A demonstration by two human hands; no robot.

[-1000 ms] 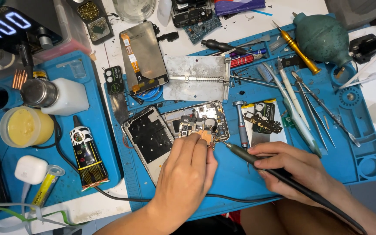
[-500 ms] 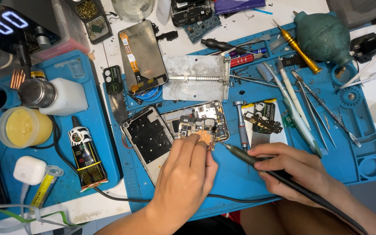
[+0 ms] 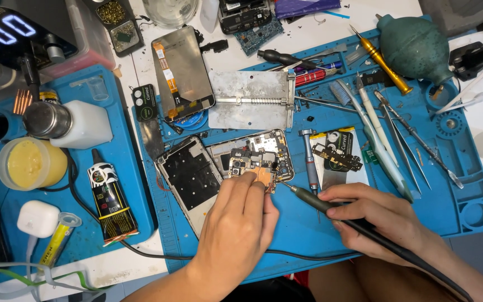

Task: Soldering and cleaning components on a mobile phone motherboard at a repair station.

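A cluttered phone-repair counter (image 3: pixel 320 39) seen from above, covered by blue silicone mats; at the centre of the frame lies an opened smartphone (image 3: pixel 255 159), its long axis running from lower left to upper right, with a small circuit board (image 3: pixel 264 176) at its lower edge; the left hand (image 3: pixel 241 223) comes up from the bottom centre, fingers (image 3: pixel 252 187) together and pressed down on that board; the right hand (image 3: pixel 375 215), at lower right, has its fingers clamped around a dark soldering iron (image 3: pixel 331 204) like a pen; the iron's long axis slants from lower right to upper left, its tip just right of the board and close to the left fingertips; the left hand is nearer the board; the exact contact point is hidden under the fingertips, and whether the tip touches is too small to tell; the iron's cable is cut off at lower right.
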